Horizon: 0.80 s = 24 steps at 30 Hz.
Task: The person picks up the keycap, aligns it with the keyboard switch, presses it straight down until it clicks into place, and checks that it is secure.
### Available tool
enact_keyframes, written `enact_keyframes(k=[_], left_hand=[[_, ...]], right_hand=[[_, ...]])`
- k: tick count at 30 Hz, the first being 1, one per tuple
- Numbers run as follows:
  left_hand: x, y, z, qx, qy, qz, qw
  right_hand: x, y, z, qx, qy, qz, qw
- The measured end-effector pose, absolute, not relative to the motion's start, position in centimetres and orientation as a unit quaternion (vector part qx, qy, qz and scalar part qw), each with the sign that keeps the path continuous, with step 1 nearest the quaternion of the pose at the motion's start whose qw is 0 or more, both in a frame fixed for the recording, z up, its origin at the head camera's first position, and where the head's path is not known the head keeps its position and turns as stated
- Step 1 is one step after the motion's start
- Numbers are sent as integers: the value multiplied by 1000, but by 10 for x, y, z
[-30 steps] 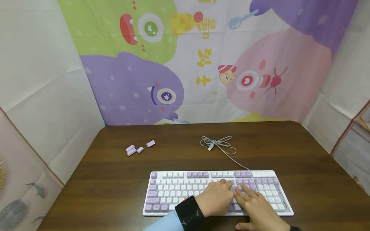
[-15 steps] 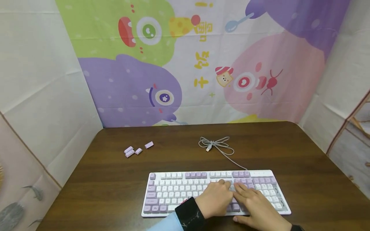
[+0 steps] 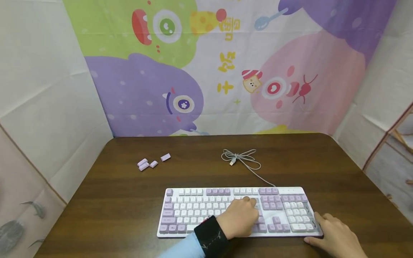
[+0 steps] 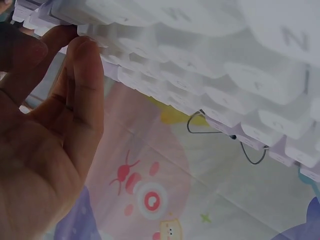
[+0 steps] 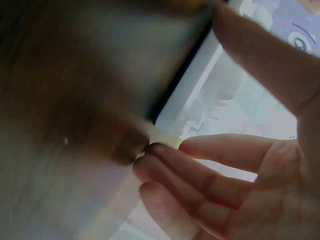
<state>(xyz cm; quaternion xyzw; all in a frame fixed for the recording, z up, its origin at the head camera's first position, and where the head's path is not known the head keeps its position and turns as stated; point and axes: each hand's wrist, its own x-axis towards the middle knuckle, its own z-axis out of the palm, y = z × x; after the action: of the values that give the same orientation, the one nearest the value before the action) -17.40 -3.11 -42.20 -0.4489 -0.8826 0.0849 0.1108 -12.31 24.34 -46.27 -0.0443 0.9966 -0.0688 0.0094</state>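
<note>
The keyboard (image 3: 190, 213) lies beneath curled left fingers (image 4: 89, 75), hold unclear; beside wide right fingers (image 5: 227, 150).

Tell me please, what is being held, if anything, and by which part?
It cannot be told. The left hand is on the keyboard, the right hand at its near right corner; neither grip is certain.

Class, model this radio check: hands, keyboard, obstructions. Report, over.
Left hand over keyboard, grip unclear; right hand at its right end. Four loose keycaps lie off to the left. Bundled cable behind, seemingly not in the way.
</note>
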Motion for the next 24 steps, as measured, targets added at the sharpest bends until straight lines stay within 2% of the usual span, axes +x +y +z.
enact_keyframes(k=[5,12,15,19,24], left_hand=[[-175,-34,-421,-456,-878,87,115],[-173,-40,-420,-468,-865,102,146],[-176,-47,-416,-469,-868,85,140],[-187,-68,-402,-430,-892,23,138],[-224,-123,-392,-318,-929,-50,185]], right_hand=[[-125,241,-461,-40,997,-71,4],[-127,238,-457,-54,996,-65,-9],[-129,239,-457,-57,996,-63,-3],[-131,238,-457,-53,997,-63,11],[-131,238,-456,-51,997,-58,10]])
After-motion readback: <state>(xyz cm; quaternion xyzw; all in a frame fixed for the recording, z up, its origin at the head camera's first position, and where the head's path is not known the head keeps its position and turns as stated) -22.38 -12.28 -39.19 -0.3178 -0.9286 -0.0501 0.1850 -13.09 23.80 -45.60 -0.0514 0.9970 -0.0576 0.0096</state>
